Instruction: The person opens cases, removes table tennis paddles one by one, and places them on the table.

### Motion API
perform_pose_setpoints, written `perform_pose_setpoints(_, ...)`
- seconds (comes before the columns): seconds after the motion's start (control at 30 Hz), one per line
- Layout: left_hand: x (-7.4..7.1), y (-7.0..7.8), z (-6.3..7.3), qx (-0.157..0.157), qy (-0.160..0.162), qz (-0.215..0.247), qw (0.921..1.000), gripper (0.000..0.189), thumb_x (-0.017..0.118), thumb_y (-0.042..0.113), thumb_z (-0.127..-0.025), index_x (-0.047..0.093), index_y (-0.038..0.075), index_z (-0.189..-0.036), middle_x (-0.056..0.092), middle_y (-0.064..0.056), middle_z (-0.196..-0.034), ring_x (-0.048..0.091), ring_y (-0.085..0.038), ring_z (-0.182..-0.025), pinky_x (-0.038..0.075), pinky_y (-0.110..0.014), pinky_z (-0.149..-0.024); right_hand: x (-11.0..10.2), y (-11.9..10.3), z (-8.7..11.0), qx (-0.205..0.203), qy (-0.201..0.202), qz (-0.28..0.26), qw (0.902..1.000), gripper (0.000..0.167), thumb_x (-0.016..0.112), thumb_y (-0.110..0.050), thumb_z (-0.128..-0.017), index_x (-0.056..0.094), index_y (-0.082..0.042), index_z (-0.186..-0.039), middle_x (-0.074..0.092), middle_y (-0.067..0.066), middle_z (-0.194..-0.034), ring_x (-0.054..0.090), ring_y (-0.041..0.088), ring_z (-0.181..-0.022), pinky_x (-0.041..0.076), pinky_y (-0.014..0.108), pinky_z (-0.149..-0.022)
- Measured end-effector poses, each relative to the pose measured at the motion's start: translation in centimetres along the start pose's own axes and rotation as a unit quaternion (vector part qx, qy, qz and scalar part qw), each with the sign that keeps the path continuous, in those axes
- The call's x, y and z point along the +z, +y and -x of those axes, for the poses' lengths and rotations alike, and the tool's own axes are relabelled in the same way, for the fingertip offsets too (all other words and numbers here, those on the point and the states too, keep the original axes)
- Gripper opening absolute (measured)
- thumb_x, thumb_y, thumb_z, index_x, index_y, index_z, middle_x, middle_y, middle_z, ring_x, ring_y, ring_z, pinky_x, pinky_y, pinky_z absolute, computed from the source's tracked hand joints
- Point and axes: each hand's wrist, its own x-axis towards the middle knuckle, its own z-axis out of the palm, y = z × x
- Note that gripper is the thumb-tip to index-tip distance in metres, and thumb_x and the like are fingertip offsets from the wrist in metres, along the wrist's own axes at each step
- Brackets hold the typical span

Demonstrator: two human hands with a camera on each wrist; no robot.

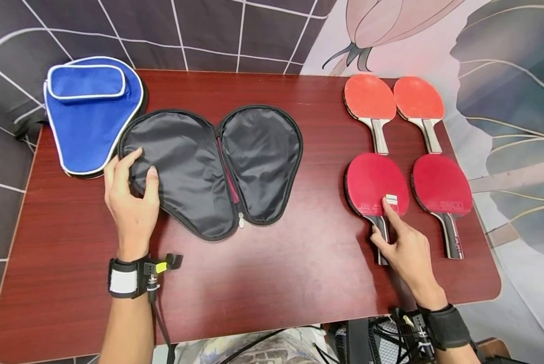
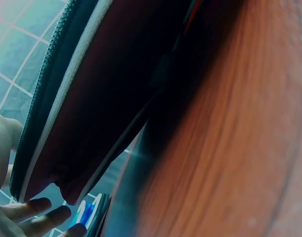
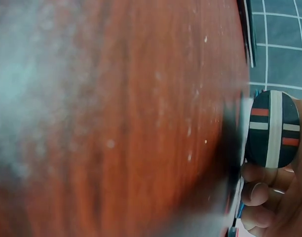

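Observation:
A paddle case (image 1: 181,172) with a black lining lies unzipped and spread in two halves. My left hand (image 1: 133,202) holds its left half by the rim, thumb on the lining; the left wrist view has that half tilted up off the table, fingers (image 2: 35,212) beneath its zippered edge. On the right, my right hand (image 1: 405,250) grips the handle of the front-left table tennis paddle (image 1: 374,177), index finger along the red rubber near a small white label. The right wrist view shows the striped handle end (image 3: 273,129) with fingers curled under it.
A closed blue paddle case (image 1: 87,126) with white piping sits at the back left, partly beneath the black one. Another red paddle (image 1: 441,184) lies to the right, and two orange-red paddles (image 1: 369,96) (image 1: 418,98) lie behind. A tiled-pattern wall (image 1: 212,38) borders the table's back edge.

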Motion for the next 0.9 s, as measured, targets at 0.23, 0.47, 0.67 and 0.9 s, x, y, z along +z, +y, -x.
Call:
perform_pose_setpoints(0.23,0.1,-1.9,0.0,0.001,-0.006,-0.012,0.9999,0.037,0.069,0.009,-0.085,0.069,0.016,-0.121,0.057,-0.007,-0.126,0.048,-0.011,-0.122,0.033,-0.026,-0.102,-0.1,0.3,0.2,0.007,-0.006,0.010,0.9999,0.068,0.073,-0.019,-0.076,0.052,-0.020,-0.141,0.040,-0.001,-0.053,0.031,0.013,-0.045,0.027,0.033,-0.043)
perform_pose_setpoints(0.47,0.1,-1.9,-0.1,-0.002,-0.007,-0.014,0.9999,0.036,0.069,0.009,-0.085,0.069,0.016,-0.121,0.056,-0.007,-0.127,0.048,-0.012,-0.122,0.032,-0.026,-0.103,-0.2,0.7,0.2,0.018,-0.012,0.025,0.9995,0.070,0.074,-0.021,-0.076,0.051,-0.022,-0.142,0.026,-0.008,-0.049,0.021,0.009,-0.044,0.019,0.029,-0.042)
perform_pose_setpoints(0.67,0.0,-0.3,-0.1,-0.002,-0.006,-0.004,1.0000,0.035,0.067,0.005,-0.084,0.069,0.011,-0.119,0.056,-0.012,-0.126,0.048,-0.014,-0.123,0.032,-0.026,-0.103,-0.3,0.9,0.2,0.037,-0.016,0.033,0.9987,0.070,0.075,-0.023,-0.076,0.051,-0.027,-0.142,0.024,-0.007,-0.049,0.021,0.011,-0.043,0.018,0.030,-0.041)
perform_pose_setpoints(0.9,0.0,0.2,-0.1,-0.002,-0.006,-0.002,1.0000,0.034,0.067,0.004,-0.084,0.069,0.010,-0.118,0.056,-0.014,-0.125,0.048,-0.014,-0.122,0.032,-0.026,-0.103,-0.6,1.2,0.2,0.047,-0.020,0.042,0.9978,0.069,0.072,-0.025,-0.077,0.051,-0.031,-0.141,0.025,-0.006,-0.049,0.023,0.014,-0.042,0.017,0.030,-0.040)
